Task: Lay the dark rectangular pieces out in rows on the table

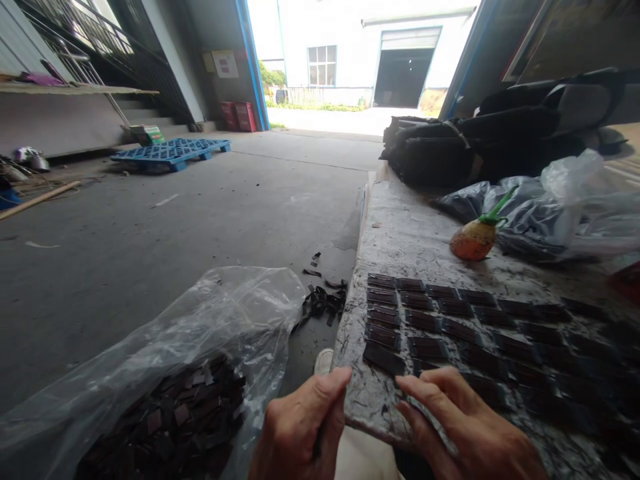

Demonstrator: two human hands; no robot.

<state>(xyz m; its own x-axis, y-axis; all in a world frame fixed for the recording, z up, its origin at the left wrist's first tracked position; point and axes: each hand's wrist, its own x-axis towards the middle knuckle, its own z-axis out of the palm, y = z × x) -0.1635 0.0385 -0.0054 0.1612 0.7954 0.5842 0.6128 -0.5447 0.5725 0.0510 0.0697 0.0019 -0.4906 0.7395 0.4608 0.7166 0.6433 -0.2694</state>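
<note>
Two hands worked at the near corner of a scarred board (pixel 400 233) that served as a table. The left hand (pixel 300 430) hung just off the board's edge, its fingers curled in and its thumb pressed against them; something thin and dark seemed to be pinched there, though I could not tell for certain what it was. The right hand (pixel 465 427) lay over the board's near edge with its fingers spread flat and loose, gripping nothing, the fingertips resting beside the nearest of the dark strips (pixel 450 327).

Those strips (small, flat, dark brown rectangles) lay in neat rows across the board, side by side, from the left edge off toward the right, where the view blurred. The closest strip (pixel 384 359) sat slightly askew at the corner of the rows, just beyond the right hand's fingertips.

To the left of the board, beside the left hand, a clear plastic bag (pixel 200 333) stood open, with a heap of similar dark pieces (pixel 175 417) in it. On the concrete floor (pixel 150 253) between bag and board lay a small pile of black scraps (pixel 320 300).

Farther back on the board lay an orange squeeze bottle (pixel 473 240) with a green nozzle, on its side, next to crumpled plastic bags (pixel 550 213) and a stack of black material (pixel 450 153). A blue pallet (pixel 173 151) rested on the floor well away, near the open doorway.
</note>
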